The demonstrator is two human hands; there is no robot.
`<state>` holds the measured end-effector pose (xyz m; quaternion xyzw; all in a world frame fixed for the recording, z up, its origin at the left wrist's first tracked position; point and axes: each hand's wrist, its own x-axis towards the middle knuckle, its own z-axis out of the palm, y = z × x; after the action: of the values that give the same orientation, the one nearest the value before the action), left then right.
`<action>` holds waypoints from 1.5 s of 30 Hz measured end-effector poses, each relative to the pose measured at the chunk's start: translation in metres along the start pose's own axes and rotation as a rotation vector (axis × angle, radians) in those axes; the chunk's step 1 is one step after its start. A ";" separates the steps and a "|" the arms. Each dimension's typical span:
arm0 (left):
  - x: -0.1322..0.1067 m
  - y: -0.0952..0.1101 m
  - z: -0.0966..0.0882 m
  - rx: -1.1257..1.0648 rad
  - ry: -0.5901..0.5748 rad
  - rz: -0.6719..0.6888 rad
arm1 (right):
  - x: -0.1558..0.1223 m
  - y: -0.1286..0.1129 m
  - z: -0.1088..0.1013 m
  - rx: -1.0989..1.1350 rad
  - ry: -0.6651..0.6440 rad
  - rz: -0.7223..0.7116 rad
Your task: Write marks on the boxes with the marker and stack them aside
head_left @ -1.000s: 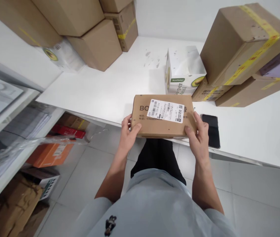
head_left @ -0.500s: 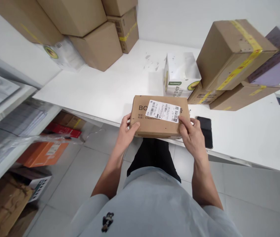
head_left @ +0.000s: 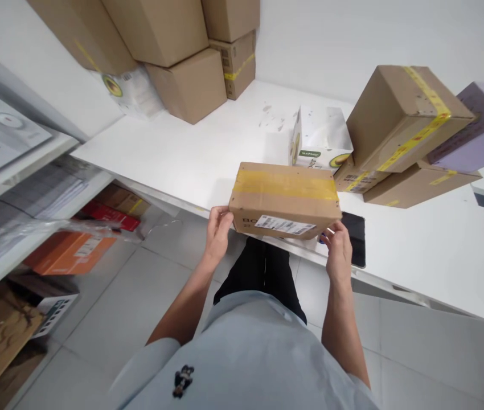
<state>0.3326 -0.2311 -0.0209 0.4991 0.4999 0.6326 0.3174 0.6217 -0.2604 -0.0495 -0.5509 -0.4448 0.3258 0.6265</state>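
Note:
A brown cardboard box [head_left: 284, 202] is tilted at the front edge of the white table, its yellow-taped side facing up. The face with the white shipping label [head_left: 284, 225] leans toward me. My left hand [head_left: 218, 230] grips the box's left end, thumb and fingers closed at the lower corner. At the lower right corner, my right hand [head_left: 336, 242] holds the box with bent fingers. Just right of that hand, a dark phone [head_left: 355, 239] lies on the table. A small blue thing beside the right fingertips is too small to name.
Behind the held box stand a white box with avocado pictures [head_left: 325, 131] and a stacked taped carton [head_left: 404, 119]. A lilac box [head_left: 476, 128] is at the far right. More cartons [head_left: 188, 85] pile up at the back left. Left are shelves and an orange box [head_left: 69, 250].
The cardboard box has been tipped toward me, so the labelled face turns downward and the yellow-taped side shows. My right hand has shifted from the label's edge to the box's lower right corner.

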 end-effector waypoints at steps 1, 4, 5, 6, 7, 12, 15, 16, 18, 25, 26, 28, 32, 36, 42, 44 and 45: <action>0.000 0.001 -0.001 0.019 -0.008 0.003 | -0.001 -0.001 -0.002 -0.014 -0.012 0.016; 0.000 0.012 0.001 0.064 -0.045 0.058 | -0.003 -0.013 -0.006 -0.097 -0.057 -0.049; 0.000 0.017 0.002 0.085 -0.047 0.083 | -0.003 -0.019 -0.006 -0.139 -0.058 -0.100; 0.000 0.021 0.004 0.102 -0.045 0.101 | -0.003 -0.026 -0.005 -0.187 -0.052 -0.157; 0.000 0.024 0.006 0.114 -0.039 0.113 | -0.003 -0.032 -0.004 -0.238 -0.045 -0.215; 0.005 0.031 0.015 0.114 0.003 0.119 | -0.003 -0.053 0.003 -0.508 -0.049 -0.437; 0.010 0.032 0.019 0.101 0.038 0.090 | -0.002 -0.057 0.005 -0.585 -0.036 -0.454; 0.011 0.032 0.020 0.102 0.045 0.079 | -0.001 -0.057 0.006 -0.599 -0.032 -0.450; 0.013 0.034 0.022 0.114 0.046 0.061 | 0.000 -0.058 0.009 -0.625 -0.018 -0.438; 0.014 0.039 0.022 0.162 0.040 0.042 | -0.003 -0.060 0.015 -0.687 0.011 -0.484; 0.014 0.039 0.021 0.171 0.044 0.043 | -0.004 -0.060 0.016 -0.692 0.023 -0.500; 0.015 0.040 0.022 0.181 0.052 0.038 | -0.005 -0.060 0.017 -0.701 0.039 -0.524; 0.013 0.042 0.022 0.181 0.071 0.028 | -0.004 -0.061 0.015 -0.709 0.014 -0.520; 0.009 0.045 0.024 0.165 0.033 0.045 | -0.007 -0.062 0.013 -0.691 -0.005 -0.517; 0.006 0.052 0.035 0.194 0.055 -0.070 | -0.019 -0.060 0.014 -0.653 -0.009 -0.505; 0.008 0.054 0.039 0.145 0.056 -0.100 | -0.019 -0.059 0.016 -0.662 0.000 -0.493; 0.009 0.054 0.041 0.126 0.059 -0.106 | -0.019 -0.058 0.017 -0.672 0.009 -0.491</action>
<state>0.3736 -0.2263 0.0330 0.4719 0.5736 0.5967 0.3038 0.5941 -0.2813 0.0035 -0.6039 -0.6417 0.0009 0.4728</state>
